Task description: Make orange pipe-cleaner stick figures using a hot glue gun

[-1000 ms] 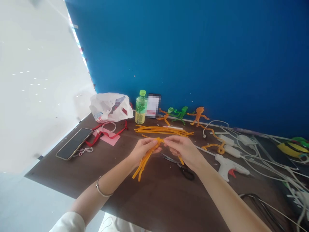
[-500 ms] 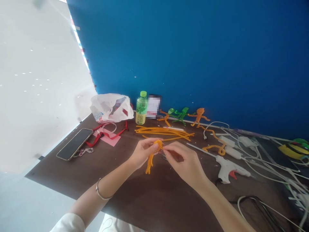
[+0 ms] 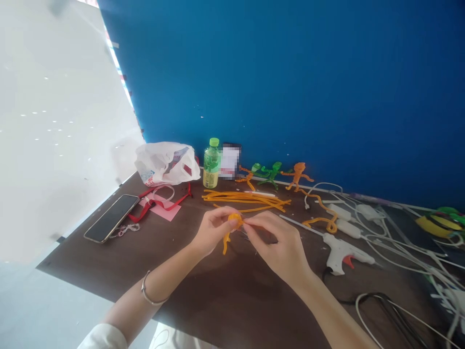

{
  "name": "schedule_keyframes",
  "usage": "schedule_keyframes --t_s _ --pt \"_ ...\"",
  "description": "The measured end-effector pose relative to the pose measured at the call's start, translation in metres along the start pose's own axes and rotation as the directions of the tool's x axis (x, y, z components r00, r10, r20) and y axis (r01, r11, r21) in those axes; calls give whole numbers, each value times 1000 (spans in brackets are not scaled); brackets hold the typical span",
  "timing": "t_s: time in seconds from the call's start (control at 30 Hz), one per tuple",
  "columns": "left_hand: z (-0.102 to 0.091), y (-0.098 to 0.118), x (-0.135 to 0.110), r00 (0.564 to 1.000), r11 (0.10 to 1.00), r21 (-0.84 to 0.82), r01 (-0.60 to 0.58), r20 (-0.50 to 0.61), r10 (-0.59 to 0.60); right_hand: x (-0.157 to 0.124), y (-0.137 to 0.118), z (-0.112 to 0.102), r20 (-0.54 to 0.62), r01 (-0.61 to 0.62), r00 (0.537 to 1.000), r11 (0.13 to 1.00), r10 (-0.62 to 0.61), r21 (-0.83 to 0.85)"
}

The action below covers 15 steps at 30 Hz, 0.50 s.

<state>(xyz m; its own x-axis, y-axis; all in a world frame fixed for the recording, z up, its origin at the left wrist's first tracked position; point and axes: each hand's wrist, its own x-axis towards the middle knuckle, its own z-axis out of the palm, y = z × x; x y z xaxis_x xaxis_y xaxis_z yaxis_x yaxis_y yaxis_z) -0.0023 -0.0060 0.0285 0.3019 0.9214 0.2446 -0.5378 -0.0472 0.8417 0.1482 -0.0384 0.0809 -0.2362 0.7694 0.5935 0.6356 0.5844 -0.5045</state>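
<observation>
Over the dark brown table (image 3: 218, 300) my left hand (image 3: 212, 230) pinches a coiled orange pipe cleaner (image 3: 232, 224), with a short tail hanging below my fingers. My right hand (image 3: 279, 245) meets it from the right, fingers closed on the same pipe cleaner at the coil. A silver bracelet circles my left wrist. Scissors lie mostly hidden under my right hand.
A pile of orange pipe cleaners (image 3: 247, 198) lies behind my hands. Pipe-cleaner figures (image 3: 276, 173) stand by the blue wall. A green bottle (image 3: 211, 163), white plastic bag (image 3: 165, 162), phone (image 3: 111, 217), red lanyard (image 3: 160, 201), white glue gun (image 3: 343, 249) and tangled cables (image 3: 399, 242) surround them.
The long orange strands hanging from my hands have been wound up; only a short tail remains below the coil. My right hand has shifted left over the scissors.
</observation>
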Motion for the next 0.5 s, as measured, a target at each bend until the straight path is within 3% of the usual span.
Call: schedule_keyframes --t_s 0.1,0.2,0.33,0.5 --pt "0 5 1 991 984 123 -132 28 129 2 0 0 -40 82 996 995 -84 -49" --pt "0 9 2 970 942 234 -241 36 239 2 2 -2 -60 203 974 959 -219 -200" --pt "1 9 2 971 918 324 -230 7 241 0 5 -5 -2 297 947 876 -322 -381" --pt "2 6 0 968 878 426 -217 -26 251 -5 8 -7 26 291 948 832 -317 -472"
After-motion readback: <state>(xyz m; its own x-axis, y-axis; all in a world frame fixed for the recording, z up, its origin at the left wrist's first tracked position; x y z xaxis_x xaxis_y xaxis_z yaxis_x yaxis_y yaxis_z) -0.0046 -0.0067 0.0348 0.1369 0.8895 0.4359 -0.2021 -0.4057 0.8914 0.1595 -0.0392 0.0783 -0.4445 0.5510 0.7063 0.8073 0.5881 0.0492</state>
